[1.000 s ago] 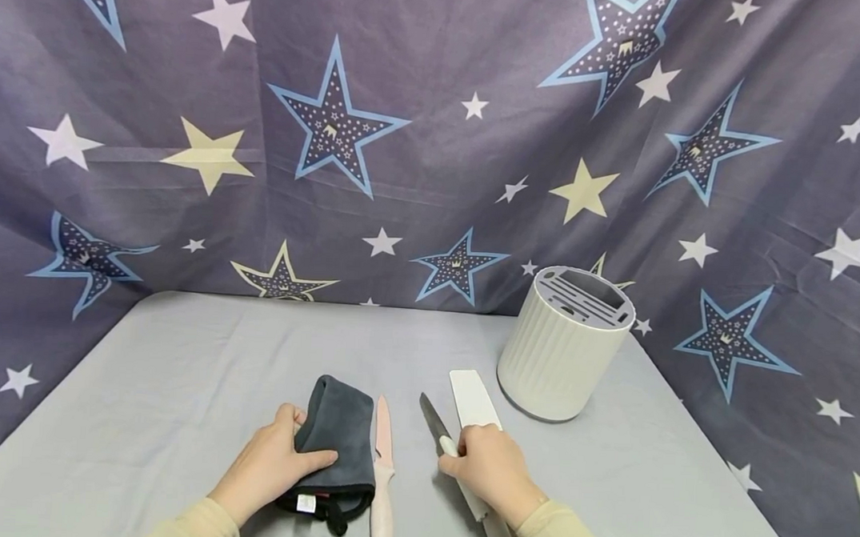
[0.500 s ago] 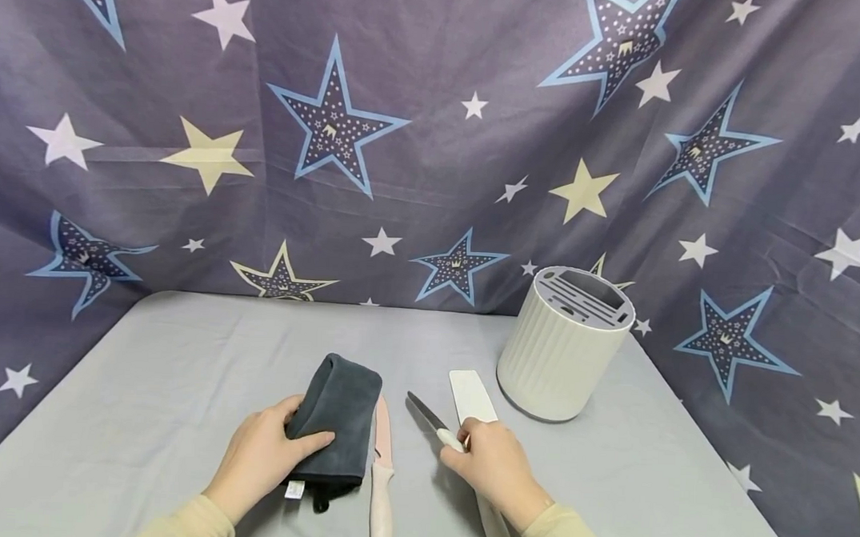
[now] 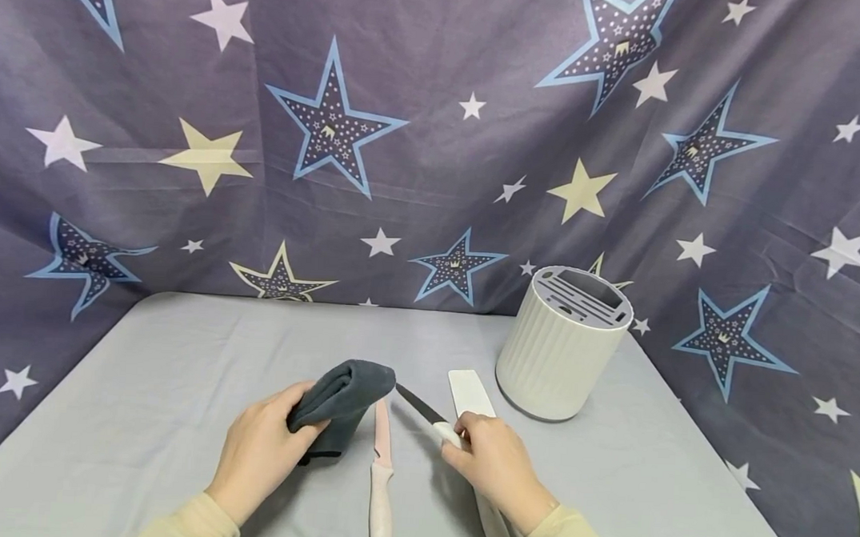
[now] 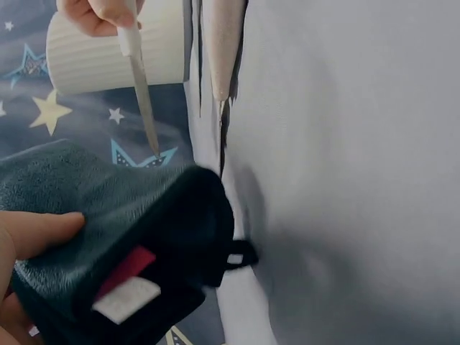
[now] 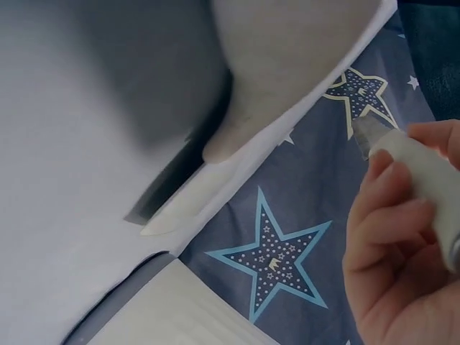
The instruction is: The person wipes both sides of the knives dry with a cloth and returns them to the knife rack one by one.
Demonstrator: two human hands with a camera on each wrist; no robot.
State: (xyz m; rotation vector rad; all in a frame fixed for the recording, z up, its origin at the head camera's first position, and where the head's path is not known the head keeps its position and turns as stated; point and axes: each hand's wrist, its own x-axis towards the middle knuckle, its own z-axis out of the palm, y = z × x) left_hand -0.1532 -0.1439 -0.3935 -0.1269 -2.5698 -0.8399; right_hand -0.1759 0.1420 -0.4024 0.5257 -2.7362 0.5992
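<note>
My left hand (image 3: 259,449) grips a folded dark grey cloth (image 3: 341,401), thumb on top. In the left wrist view a white tag, a red patch and a black hanging loop show on the cloth (image 4: 129,208). My right hand (image 3: 496,468) holds a small knife by its white handle (image 5: 413,172). The grey blade (image 3: 417,402) points up and left, its tip right at the cloth's edge in the head view. Between the hands lies a knife with a pink blade and pale handle (image 3: 381,499). A broad white-bladed knife (image 3: 471,394) lies partly hidden beneath my right hand.
A ribbed white knife block (image 3: 563,354) with a grey slotted top stands at the back right of the table. Pale grey cloth covers the table (image 3: 180,370). A star-patterned curtain (image 3: 419,196) hangs behind and along the sides.
My left hand has raised and tipped the cloth, its upper end now folding over to the right. My right hand's knife has swung left, its tip now at the cloth.
</note>
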